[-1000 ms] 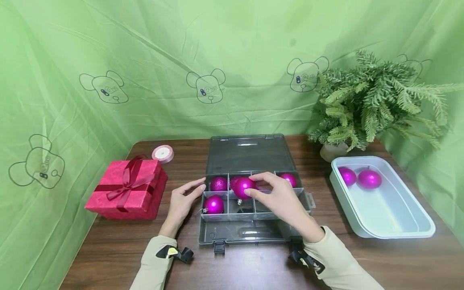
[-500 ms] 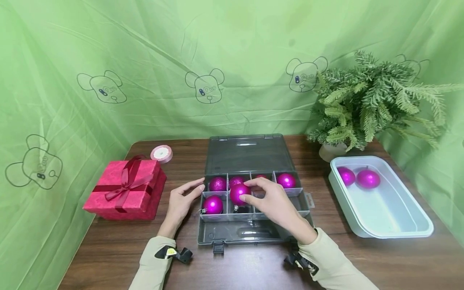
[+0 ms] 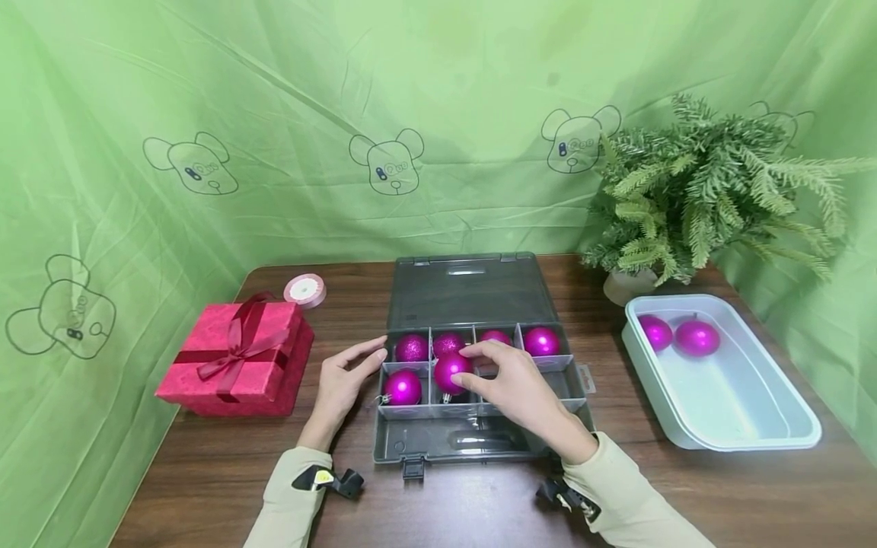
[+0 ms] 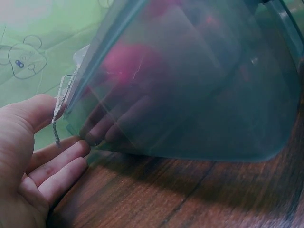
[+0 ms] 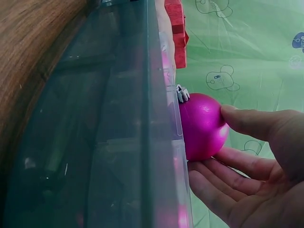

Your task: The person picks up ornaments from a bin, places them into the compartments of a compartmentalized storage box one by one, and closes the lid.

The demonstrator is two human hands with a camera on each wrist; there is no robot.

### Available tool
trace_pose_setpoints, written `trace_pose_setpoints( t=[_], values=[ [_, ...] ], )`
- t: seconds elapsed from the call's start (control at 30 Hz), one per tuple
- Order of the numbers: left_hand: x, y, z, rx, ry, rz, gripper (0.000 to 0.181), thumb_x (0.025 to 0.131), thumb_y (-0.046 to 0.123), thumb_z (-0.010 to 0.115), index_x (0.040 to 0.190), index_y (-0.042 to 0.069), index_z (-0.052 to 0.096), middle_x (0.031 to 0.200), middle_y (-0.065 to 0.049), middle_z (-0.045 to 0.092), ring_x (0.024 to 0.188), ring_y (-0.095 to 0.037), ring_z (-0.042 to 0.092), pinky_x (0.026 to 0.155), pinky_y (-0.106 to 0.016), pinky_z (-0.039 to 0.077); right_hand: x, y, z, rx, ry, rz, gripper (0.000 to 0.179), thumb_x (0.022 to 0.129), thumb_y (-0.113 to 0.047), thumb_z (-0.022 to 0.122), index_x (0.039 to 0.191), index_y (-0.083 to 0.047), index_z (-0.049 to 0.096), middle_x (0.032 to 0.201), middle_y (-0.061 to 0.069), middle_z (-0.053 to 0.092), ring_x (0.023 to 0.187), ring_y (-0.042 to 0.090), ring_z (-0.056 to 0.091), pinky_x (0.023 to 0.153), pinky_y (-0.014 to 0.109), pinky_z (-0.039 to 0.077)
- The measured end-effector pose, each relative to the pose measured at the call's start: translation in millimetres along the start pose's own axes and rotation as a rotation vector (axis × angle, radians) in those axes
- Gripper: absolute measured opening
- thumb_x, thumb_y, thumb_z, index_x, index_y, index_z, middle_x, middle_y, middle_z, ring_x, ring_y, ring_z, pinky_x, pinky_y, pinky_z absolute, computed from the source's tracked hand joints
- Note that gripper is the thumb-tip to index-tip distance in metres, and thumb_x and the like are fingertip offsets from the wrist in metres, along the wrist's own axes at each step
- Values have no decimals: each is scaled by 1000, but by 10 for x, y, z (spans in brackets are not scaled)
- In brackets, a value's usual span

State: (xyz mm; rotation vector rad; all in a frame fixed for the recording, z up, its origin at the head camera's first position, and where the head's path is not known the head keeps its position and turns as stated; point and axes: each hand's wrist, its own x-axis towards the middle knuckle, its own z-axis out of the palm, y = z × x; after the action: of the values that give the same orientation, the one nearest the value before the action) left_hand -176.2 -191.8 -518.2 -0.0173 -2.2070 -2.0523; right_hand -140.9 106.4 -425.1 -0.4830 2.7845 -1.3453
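Observation:
My right hand pinches a shiny magenta Christmas bauble between thumb and fingers. It sits at the second front compartment of a grey see-through divided box, its silver cap pointing toward me. In the right wrist view the bauble shows above the box's rim. Another bauble lies in the front-left compartment. Along the back row are a glittery bauble, a second glittery one and smoother ones. My left hand touches the box's left edge with extended fingers and thumb.
A pale plastic tub on the right holds two magenta baubles. Behind it stands a small potted fir. On the left are a red gift box with a bow and a pink ribbon spool. The box lid lies back.
My right hand has moved the bauble left and toward me, down to the second front compartment. Over the last half second it has hardly moved. My left hand stays at the box's edge.

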Motion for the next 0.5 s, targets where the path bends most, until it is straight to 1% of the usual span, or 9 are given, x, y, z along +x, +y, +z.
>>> trace_pose_setpoints(
  t=[0.13,0.3,0.5],
  values=[
    [0,-2,-6,-2,-2,-2,31,93,20,86,122,10,82,121,-8,78,114,-14,71,93,-25,58,-6,-7,8,-14,1,0,40,90,-27,89,124,-11,77,122,1,76,110,21,71,98,46,57],
    [6,-10,-12,-2,-6,-6,31,93,21,86,122,10,81,122,-8,77,115,-13,71,94,-24,57,-15,-8,11,-19,-7,1,40,90,-25,89,124,-9,76,122,3,76,109,23,73,96,45,58],
    [10,-15,-11,-8,-10,-4,31,93,20,86,122,10,81,122,-8,77,114,-14,71,94,-25,57,-25,-43,-4,-36,-21,-8,41,90,-22,89,125,-6,75,118,4,77,105,21,73,94,43,59]
  ],
)
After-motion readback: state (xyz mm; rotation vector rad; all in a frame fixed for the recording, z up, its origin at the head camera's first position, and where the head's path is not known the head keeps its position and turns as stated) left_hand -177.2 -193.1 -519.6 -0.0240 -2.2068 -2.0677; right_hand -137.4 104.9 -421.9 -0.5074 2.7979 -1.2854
